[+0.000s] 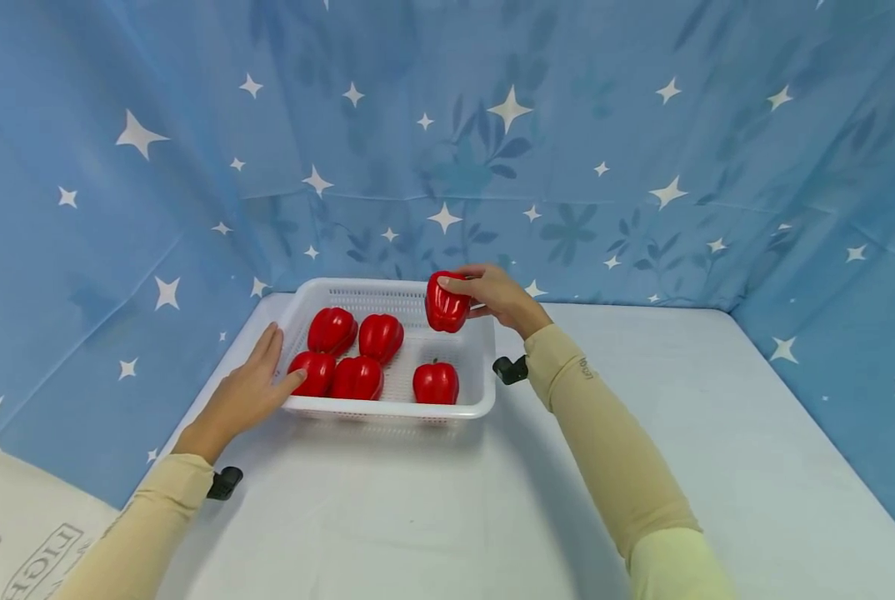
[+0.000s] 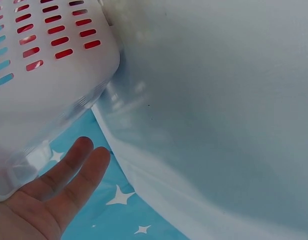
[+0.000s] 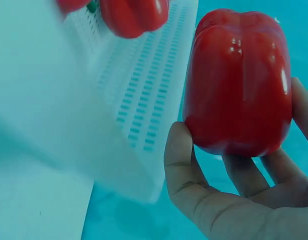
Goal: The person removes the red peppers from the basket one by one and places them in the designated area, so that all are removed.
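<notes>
A red bell pepper (image 1: 446, 303) is held in my right hand (image 1: 498, 297) above the right back part of a white plastic basket (image 1: 416, 410). In the right wrist view the thumb and fingers grip the lower end of the pepper (image 3: 239, 85). My left hand (image 1: 248, 392) is at the basket's front left corner, its thumb over the rim. In the left wrist view two fingers of the left hand (image 2: 59, 190) stretch out straight beside the basket wall (image 2: 49, 95). Several red peppers (image 1: 357, 377) lie grouped in the basket's left half. One more pepper (image 1: 436, 383) sits near its front right corner.
The basket stands on a white table (image 1: 387, 517), toward its back left edge. A blue curtain (image 1: 567, 125) with white stars hangs behind and along the sides. Pale printed cloth (image 1: 27, 517) shows at the lower left.
</notes>
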The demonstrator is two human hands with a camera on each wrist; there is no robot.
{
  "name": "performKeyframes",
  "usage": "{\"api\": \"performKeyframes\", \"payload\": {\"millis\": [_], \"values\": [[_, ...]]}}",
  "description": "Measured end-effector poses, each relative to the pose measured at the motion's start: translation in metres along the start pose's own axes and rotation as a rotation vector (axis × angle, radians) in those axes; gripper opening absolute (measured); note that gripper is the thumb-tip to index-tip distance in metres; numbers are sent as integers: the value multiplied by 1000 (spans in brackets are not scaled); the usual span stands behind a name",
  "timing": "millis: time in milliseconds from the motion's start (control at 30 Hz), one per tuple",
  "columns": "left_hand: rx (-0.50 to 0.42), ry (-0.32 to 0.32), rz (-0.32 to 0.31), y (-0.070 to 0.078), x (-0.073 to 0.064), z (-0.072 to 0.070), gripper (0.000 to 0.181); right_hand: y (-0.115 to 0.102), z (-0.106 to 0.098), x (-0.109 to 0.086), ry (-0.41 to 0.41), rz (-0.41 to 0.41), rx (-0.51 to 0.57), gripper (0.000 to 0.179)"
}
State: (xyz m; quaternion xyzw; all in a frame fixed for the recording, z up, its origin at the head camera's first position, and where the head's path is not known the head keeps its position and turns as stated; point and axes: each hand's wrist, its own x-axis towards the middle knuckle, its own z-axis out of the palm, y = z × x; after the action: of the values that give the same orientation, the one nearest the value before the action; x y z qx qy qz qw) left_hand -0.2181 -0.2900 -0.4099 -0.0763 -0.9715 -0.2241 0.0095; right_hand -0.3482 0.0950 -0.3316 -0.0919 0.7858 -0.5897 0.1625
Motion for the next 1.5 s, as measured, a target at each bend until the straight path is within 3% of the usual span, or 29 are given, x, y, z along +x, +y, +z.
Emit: {"api": "performKeyframes", "payload": {"millis": [533, 800, 1000, 1200, 1500], "values": [[-32, 8, 11, -5, 0, 3, 99, 21, -50, -23, 91, -52, 23, 60], [-38, 13, 14, -7, -5, 5, 98, 35, -74, -36, 120, -44, 53, 62], [-42, 13, 20, -4, 0, 2, 98, 48, -90, -42, 151, -42, 43, 67], [-53, -5, -3, -7, 0, 0, 99, 64, -95, -40, 170, 7, 44, 71], [-59, 6, 33, -9, 2, -2, 97, 93, -92, -33, 180, 81, 16, 70]]}}
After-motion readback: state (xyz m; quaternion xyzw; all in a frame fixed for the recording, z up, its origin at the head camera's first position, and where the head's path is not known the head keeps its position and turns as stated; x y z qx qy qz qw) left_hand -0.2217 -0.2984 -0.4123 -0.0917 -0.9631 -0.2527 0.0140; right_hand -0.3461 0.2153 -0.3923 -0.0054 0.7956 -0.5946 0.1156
